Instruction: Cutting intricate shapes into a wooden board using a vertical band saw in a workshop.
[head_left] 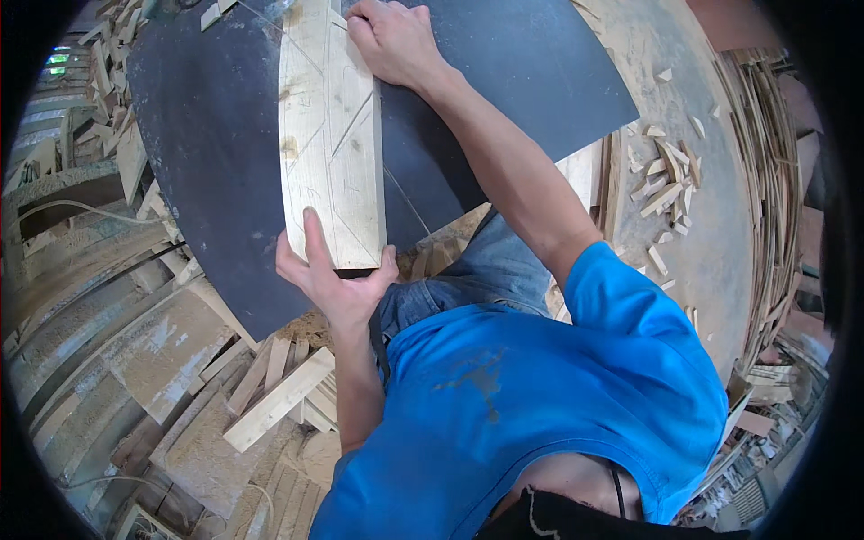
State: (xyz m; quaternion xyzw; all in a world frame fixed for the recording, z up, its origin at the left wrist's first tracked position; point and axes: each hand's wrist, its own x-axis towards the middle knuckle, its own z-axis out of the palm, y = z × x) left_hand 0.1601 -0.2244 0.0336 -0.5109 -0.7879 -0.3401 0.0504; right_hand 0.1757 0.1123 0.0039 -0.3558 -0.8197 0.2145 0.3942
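Note:
A long pale wooden board [328, 135] with pencilled outlines on its face lies on the dark tabletop [216, 153], its near end at the edge towards me. My left hand [335, 283] grips that near end. One finger lies along the top face, the thumb presses the right side, and the other fingers wrap the left side. Farther up, my right hand [393, 43] is closed at the board's right edge, with the thumb on the face and the other fingers bent. The far end of the board runs out of the picture.
Several small wood offcuts [666, 184] lie on a dusty surface at the right. Beyond them stand stacked thin strips [765, 198]. Scrap planks [279, 396] are piled at the lower left, and more wood pieces [108, 81] line the far left.

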